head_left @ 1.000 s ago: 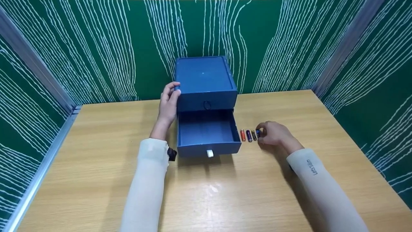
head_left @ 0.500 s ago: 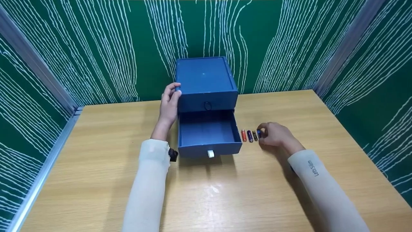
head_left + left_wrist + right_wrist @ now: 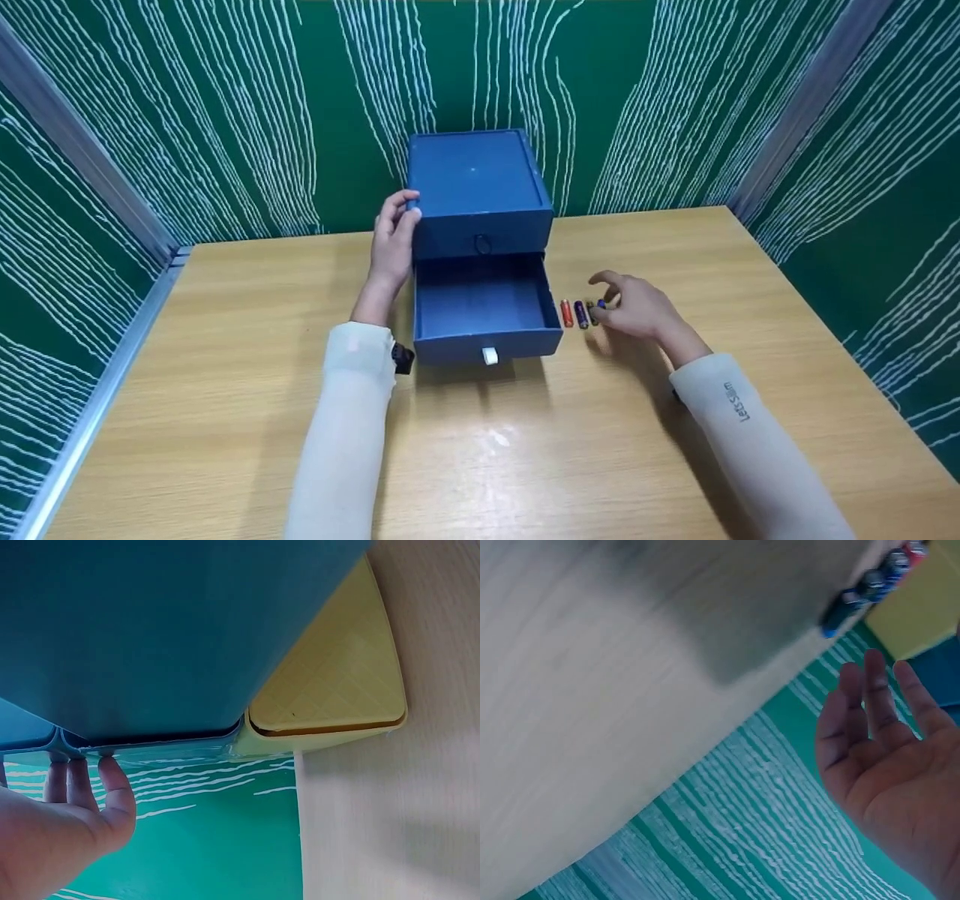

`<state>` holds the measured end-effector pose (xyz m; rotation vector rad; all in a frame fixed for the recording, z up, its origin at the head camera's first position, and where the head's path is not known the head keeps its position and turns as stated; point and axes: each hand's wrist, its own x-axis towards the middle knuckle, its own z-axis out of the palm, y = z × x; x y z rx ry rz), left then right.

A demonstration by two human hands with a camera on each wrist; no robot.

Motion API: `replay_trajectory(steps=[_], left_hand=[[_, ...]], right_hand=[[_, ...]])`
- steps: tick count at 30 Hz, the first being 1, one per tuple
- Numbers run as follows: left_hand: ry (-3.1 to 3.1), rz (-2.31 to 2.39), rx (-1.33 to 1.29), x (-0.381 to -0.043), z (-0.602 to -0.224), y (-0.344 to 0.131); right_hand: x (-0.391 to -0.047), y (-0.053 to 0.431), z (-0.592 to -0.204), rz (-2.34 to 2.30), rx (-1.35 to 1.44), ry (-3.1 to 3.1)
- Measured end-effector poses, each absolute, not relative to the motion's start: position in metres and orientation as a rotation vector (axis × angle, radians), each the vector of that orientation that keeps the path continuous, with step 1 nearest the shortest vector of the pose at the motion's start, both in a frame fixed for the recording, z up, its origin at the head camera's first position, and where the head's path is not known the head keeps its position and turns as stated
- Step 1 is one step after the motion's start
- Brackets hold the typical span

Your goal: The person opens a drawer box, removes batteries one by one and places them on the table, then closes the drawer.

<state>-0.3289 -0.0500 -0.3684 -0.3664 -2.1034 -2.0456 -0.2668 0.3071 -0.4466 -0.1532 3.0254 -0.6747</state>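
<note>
A blue drawer unit (image 3: 474, 176) stands at the back of the table, its lower blue drawer (image 3: 454, 350) pulled out, with nothing visible inside. My left hand (image 3: 392, 244) rests against the unit's left side, fingertips touching near the top front edge; in the left wrist view, the fingers (image 3: 118, 787) touch the blue side wall. Right of the drawer, several batteries lie in a row: an orange one (image 3: 566, 313), a purple one (image 3: 580, 315), a dark one and a blue-ended one. My right hand (image 3: 639, 306) hovers beside the row, fingers spread and holding nothing, partly hiding the nearest batteries.
A yellow tier (image 3: 330, 667) sits below the blue ones in the left wrist view. The wooden table (image 3: 480, 465) extends in front and to both sides. Green walls (image 3: 360, 67) with white wavy lines enclose the back and sides, with metal posts (image 3: 795, 105) at the corners.
My right thumb and fingers have parted from the blue-ended battery at the row's right end, and the hand has lifted slightly. My left hand stays against the drawer unit.
</note>
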Motion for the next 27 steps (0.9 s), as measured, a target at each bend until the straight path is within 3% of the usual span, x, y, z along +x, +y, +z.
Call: replay_trajectory(steps=[8,15,27], left_hand=[[-2.114,-2.031,-0.348,-0.311,-0.351,-0.047],[-2.109,-2.036,-0.356,-0.328,-0.368,-0.050],[-2.107,-2.030,-0.365,-0.328,-0.369,-0.049]], right_hand=[[-0.251,0.291,-0.431,-0.902,-0.195,3.074],[-0.240,0.280,-0.422,-1.036,-0.243,3.092],[-0.209,0.258,-0.385,-1.331,-0.589,2.961]])
